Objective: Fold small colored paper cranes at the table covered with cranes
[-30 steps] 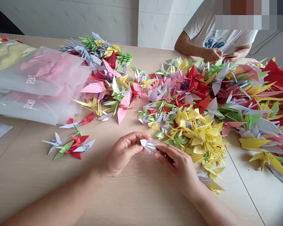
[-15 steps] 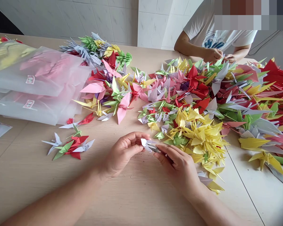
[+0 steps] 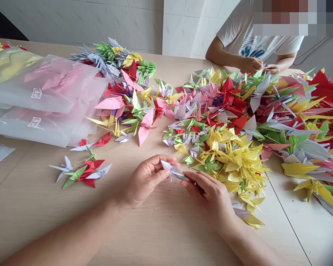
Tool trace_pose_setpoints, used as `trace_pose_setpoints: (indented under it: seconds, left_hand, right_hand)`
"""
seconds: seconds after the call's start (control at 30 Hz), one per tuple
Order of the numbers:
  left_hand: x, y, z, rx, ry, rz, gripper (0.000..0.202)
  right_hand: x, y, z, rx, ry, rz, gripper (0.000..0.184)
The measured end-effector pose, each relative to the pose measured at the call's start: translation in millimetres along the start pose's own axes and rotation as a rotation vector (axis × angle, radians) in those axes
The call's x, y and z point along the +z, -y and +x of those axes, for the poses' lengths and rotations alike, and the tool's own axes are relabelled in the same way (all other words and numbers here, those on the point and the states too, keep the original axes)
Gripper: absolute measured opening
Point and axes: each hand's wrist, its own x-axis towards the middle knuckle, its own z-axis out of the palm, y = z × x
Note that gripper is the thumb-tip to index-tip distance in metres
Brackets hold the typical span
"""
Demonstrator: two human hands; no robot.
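A pale lilac folded paper crane (image 3: 169,168) is pinched between the thumb and fingers of my left hand (image 3: 148,180), a little above the table. One pointed wing sticks out up and left, and a thin tip hangs below. My right hand (image 3: 211,194) is closed around a small metal-tipped tool (image 3: 182,176) with a dark grip. The tool's tip meets the crane's right side; the fingers hide most of it, so I cannot tell its kind. Left of my hands lies a small group of red, green and pale cranes (image 3: 87,170).
A heap of yellow paper cranes (image 3: 235,157) lies just beyond my right hand, with mixed-colour cranes (image 3: 205,99) behind it. Frosted plastic bags (image 3: 52,125) of folded paper occupy the left. Across the wooden table (image 3: 122,236), a person in a white shirt (image 3: 255,40) works with both hands.
The pale crane has turned in my left fingers, its wing now pointing farther left and a thin tip showing below. Both hands have stayed nearly in place.
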Motion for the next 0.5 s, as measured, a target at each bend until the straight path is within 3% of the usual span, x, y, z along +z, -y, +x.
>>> trace_pose_setpoints:
  seconds: [0.5]
  left_hand:
    - [2.6, -3.9, -1.7, 0.010, -0.062, 0.031, 0.022]
  right_hand:
    - [-0.8, 0.5, 1.3, 0.051, 0.009, 0.046, 0.018]
